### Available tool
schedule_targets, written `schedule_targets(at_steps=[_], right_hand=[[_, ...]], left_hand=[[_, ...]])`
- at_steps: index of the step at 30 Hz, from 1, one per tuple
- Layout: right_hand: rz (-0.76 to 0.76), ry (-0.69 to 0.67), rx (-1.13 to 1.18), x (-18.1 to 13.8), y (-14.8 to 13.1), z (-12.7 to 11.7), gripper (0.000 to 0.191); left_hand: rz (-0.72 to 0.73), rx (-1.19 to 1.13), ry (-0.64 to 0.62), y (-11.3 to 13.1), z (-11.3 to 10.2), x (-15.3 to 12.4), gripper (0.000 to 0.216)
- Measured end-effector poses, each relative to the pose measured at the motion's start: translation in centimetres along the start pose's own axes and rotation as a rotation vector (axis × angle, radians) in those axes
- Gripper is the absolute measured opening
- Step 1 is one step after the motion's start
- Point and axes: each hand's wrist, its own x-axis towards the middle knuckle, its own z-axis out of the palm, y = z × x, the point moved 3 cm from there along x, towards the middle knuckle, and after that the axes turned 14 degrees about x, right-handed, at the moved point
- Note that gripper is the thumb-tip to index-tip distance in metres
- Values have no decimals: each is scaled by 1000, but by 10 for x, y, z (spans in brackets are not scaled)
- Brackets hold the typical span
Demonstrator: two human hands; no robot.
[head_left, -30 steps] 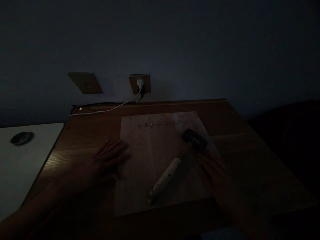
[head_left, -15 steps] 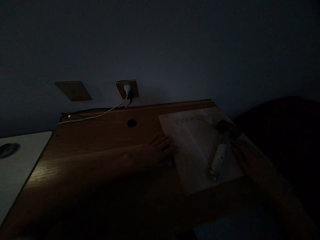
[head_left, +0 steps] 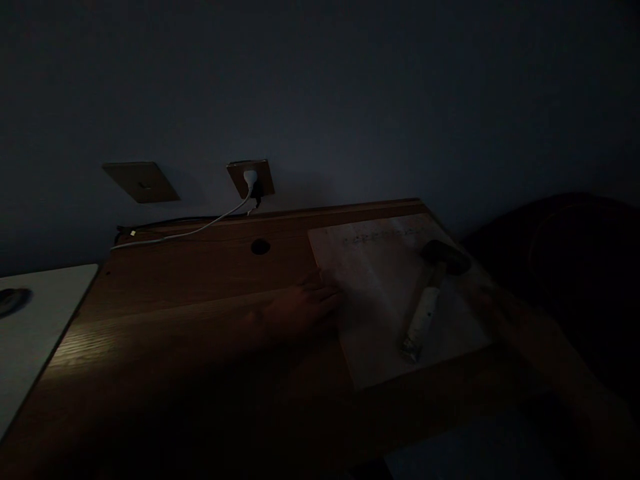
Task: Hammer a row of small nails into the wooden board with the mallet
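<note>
The light is very dim. My left hand (head_left: 303,305) lies at the left edge of a flat pale board (head_left: 375,313), fingers stretched out and touching that edge. On the board rests a hammer (head_left: 424,313) with a dark head toward the far right and a pale, worn handle pointing toward me; neither hand holds it. At the board's right edge is my right hand (head_left: 510,317), its fingers extended and lying flat, close to the hammer head. A row of dark marks runs along the board's far side.
The board lies on a brown wooden desk (head_left: 195,280) with a round cable hole (head_left: 261,247). A white cable (head_left: 200,230) runs to a wall outlet (head_left: 260,179). A wall plate (head_left: 143,183) is further left. A white surface (head_left: 45,320) adjoins the desk; a dark rounded shape (head_left: 575,247) stands right.
The board, with the hammer on it, has slid slightly left between my hands. The whole view has also shifted a little left.
</note>
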Motion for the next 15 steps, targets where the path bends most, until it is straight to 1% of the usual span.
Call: schedule_targets(at_steps=[2, 3, 5, 6, 8, 9, 11, 13, 15], right_hand=[[-38, -141, -50, -4, -26, 4, 50], [-45, -181, -56, -6, -41, 7, 50], [-21, -146, -93, -11, -69, 11, 48], [-45, -152, -89, -14, -84, 15, 48], [-144, -168, -83, -22, -111, 22, 48], [-209, -177, -82, -26, -123, 24, 48], [-283, -176, -72, -32, -141, 25, 46], [-241, -155, -43, -29, -152, 21, 41], [-116, -101, 4, -13, -158, 16, 36]], left_hand=[[-50, 18, 10, -8, -13, -22, 36], [-83, 34, 27, -12, -19, -35, 35], [-140, 59, 93, -19, -32, -65, 32], [-163, 62, 93, -22, -37, -81, 31], [-232, 67, 135, -27, -47, -113, 28], [-260, 62, 121, -29, -52, -128, 28], [-311, 65, 113, -29, -63, -154, 29], [-340, 77, 77, -28, -74, -173, 30], [-351, 85, 23, -30, -82, -182, 29]])
